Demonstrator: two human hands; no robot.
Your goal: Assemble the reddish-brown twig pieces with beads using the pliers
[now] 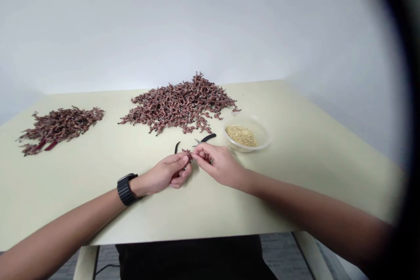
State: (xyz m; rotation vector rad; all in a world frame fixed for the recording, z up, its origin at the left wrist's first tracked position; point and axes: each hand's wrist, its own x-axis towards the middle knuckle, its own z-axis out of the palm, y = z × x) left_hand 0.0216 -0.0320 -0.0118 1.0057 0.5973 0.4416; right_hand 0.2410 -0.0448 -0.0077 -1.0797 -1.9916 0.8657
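Reddish-brown dried sprig [187, 155] is sitting in a narrow pinch, gripped between left hand [167, 173] and right hand [220, 165] fingertips, just before black-handled scissors [206, 138] lying on the pale surface [98, 223].

Left forearm [65, 227] and right forearm [315, 205] angling inward from the lower corners, converging at mid-frame. Left hand [166, 174] curled, fingers closed, knuckles up. Right hand [221, 165] just beside it, fingertips [198, 151] pinched together, almost touching the left hand's fingers.
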